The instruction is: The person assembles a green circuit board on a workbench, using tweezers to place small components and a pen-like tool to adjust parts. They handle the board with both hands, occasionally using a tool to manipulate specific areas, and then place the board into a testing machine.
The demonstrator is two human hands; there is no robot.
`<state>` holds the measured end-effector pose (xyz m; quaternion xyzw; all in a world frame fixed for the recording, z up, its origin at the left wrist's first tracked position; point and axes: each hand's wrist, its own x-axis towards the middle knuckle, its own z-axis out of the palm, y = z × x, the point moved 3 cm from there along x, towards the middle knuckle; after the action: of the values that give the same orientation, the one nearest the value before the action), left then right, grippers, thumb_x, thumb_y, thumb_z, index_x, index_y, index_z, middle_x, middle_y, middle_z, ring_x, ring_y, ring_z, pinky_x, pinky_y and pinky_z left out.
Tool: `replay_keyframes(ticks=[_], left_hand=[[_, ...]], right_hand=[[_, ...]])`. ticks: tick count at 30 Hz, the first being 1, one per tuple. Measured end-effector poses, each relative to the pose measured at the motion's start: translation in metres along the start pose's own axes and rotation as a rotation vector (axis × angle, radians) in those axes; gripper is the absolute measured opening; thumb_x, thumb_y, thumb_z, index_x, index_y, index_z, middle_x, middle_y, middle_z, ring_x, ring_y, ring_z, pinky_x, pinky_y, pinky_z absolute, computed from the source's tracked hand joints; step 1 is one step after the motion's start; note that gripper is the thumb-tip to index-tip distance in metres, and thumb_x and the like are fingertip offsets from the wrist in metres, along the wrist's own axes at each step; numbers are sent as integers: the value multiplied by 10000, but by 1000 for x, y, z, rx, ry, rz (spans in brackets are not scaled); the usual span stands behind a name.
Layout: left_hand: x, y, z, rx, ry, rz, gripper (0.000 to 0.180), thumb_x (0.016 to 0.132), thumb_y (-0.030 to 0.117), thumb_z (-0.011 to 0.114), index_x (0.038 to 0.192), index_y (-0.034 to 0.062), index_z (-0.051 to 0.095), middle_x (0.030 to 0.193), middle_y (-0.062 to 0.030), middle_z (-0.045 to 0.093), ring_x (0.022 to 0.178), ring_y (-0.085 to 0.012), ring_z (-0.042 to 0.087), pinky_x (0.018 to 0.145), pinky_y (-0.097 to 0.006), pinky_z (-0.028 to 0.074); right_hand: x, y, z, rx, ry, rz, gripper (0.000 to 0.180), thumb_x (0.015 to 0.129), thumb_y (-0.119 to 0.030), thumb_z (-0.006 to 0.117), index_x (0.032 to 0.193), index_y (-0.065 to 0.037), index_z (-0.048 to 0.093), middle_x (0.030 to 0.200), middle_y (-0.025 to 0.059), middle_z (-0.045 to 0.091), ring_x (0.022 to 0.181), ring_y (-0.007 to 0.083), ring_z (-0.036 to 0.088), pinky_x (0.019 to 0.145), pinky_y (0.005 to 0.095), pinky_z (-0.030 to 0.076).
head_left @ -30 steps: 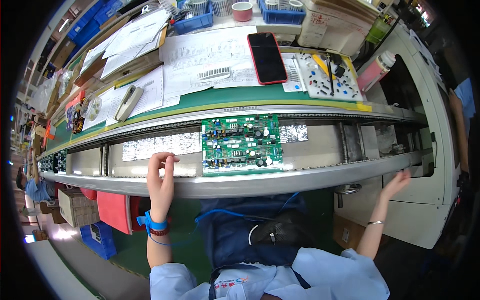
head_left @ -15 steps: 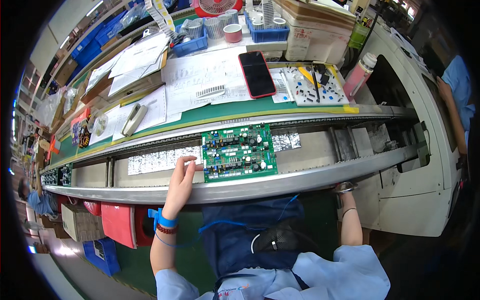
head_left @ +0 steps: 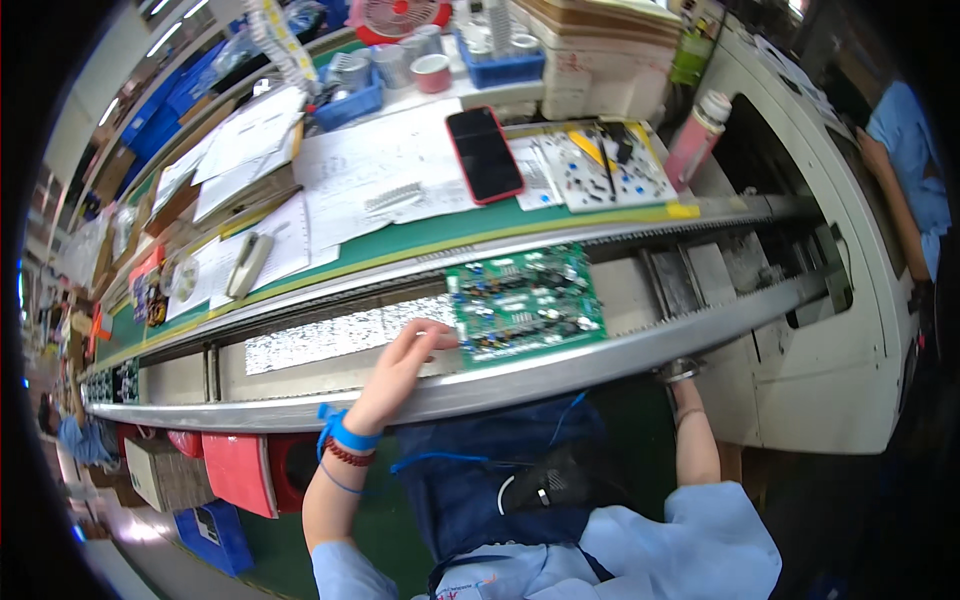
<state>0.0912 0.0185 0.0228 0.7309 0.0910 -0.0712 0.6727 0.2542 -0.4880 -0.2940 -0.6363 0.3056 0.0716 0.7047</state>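
Observation:
A green circuit board [head_left: 525, 310], filled with small components, lies across the two metal rails of the conveyor. My left hand [head_left: 400, 368] reaches over the near rail [head_left: 520, 372], its fingers stretched out, the tips at the board's left edge; it grips nothing. A blue strap [head_left: 352, 430] and dark red beads circle that wrist. Down at the right, below the near rail, my right hand [head_left: 684, 392] is mostly hidden, beside a round shiny metal piece [head_left: 680, 370]. Its fingers do not show.
Behind the far rail are a red-edged phone [head_left: 485, 155], papers, a tray of small parts [head_left: 605, 175] and a pink bottle [head_left: 698, 142]. A pale machine [head_left: 800, 380] stands at the right, with another person's arm [head_left: 895, 200] beyond. More boards [head_left: 112, 382] sit at the conveyor's left end.
The circuit board has slid to the right along the rails, and my left hand has moved right with it, fingers at its left edge. My right hand stays low beside the rail.

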Motion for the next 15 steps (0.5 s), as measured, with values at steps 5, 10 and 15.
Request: replay_keyframes(ticks=[5, 10, 15], left_hand=[[15, 12, 18, -37, -156, -24, 326, 1001, 306, 402, 1164, 49, 520, 1153, -50, 608, 1103, -131, 525, 902, -293, 411], [31, 14, 33, 37, -240, -28, 335, 989, 327, 432, 1130, 54, 565, 1126, -31, 586, 1074, -120, 512, 899, -286, 409], [52, 20, 54, 86, -301, 25, 321, 984, 316, 447, 1096, 48, 582, 1068, -21, 599, 1017, -112, 518, 882, -266, 408]], right_hand=[[15, -29, -122, 212, 381, -214, 171, 895, -193, 464, 760, -92, 494, 722, 31, 485, 600, 142, 465, 504, 299, 400], [-45, -131, -153, -10, 697, -595, 165, 905, -170, 443, 1015, -67, 510, 804, 41, 494, 634, 99, 463, 516, 258, 379], [-161, -227, -45, -144, 419, -837, 332, 960, -176, 472, 1277, -77, 454, 1071, 29, 495, 815, 97, 467, 784, 238, 401]])
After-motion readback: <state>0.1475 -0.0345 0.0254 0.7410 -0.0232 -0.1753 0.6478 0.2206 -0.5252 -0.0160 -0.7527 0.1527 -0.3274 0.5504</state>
